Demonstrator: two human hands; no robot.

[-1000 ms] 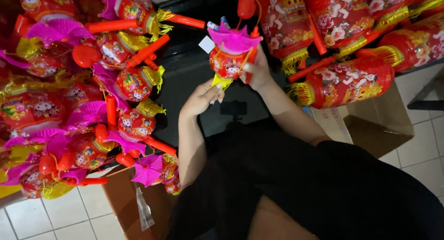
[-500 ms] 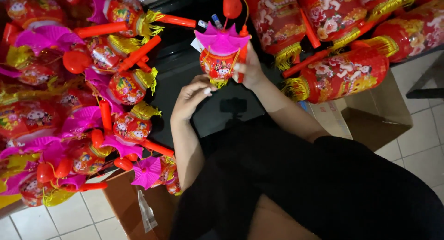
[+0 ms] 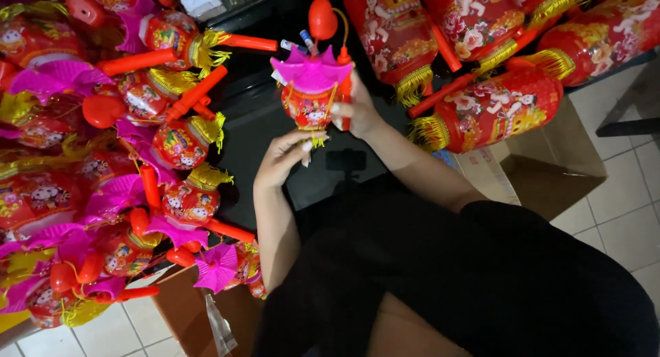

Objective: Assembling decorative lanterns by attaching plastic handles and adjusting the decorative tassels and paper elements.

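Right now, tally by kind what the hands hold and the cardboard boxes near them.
Small lantern with a pink roof, held by the right hand: 1
Cardboard boxes, one on the right, one at lower left: 2
Total: 3

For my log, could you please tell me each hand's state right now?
Left hand: open, fingers touching the small lantern from below.
Right hand: closed on the lantern.

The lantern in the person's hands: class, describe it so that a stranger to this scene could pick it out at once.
Start at the dark table, with lanterns heaped along its left side. Above its bare middle, the right hand grips a small red lantern with a pink roof, and the left hand touches its yellow fringe. It alone is lifted clear of the heaps.
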